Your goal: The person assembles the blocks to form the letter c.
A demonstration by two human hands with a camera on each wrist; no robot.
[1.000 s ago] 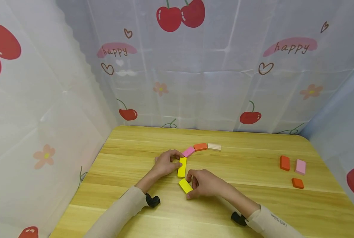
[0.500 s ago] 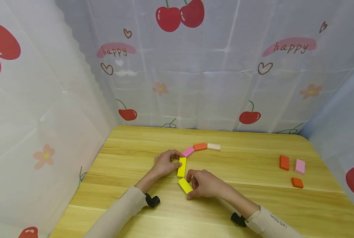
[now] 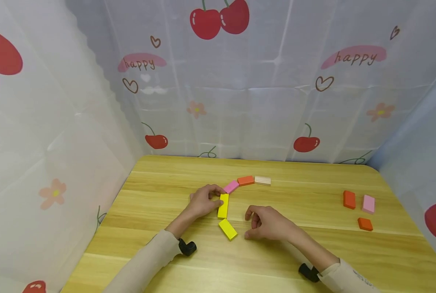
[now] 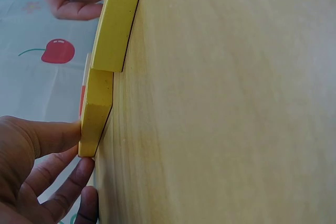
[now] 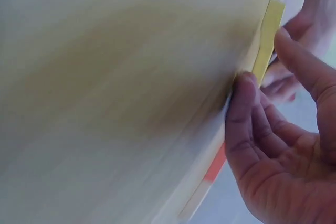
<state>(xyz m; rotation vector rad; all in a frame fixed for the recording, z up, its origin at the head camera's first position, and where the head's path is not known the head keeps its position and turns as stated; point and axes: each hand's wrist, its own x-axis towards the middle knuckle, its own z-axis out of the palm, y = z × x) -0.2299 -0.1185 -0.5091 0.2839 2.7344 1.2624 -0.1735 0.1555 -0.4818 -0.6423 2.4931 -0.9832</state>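
My left hand (image 3: 203,201) pinches a yellow wooden block (image 3: 223,207) between thumb and fingers; in the left wrist view the fingertips are at one end of that block (image 4: 96,114). A second yellow block (image 3: 227,229) lies slanted at its near end, corners close together. To the right of this second block, my right hand (image 3: 269,223) hovers with nothing between thumb and loosely bent fingers. From the held block's far end, a pink block (image 3: 231,186), an orange block (image 3: 245,180) and a plain wood block (image 3: 262,180) curve away to the right.
On the table's right side lie a red-orange block (image 3: 349,200), a pale pink block (image 3: 368,204) and a smaller orange block (image 3: 365,224). A pale piece (image 3: 191,196) shows partly behind my left hand. A cherry-print curtain (image 3: 240,122) stands at the wooden table's back edge.
My right hand has let go of the lower yellow block and moved off to the right. The block stays where it was, and my left hand has kept its place.
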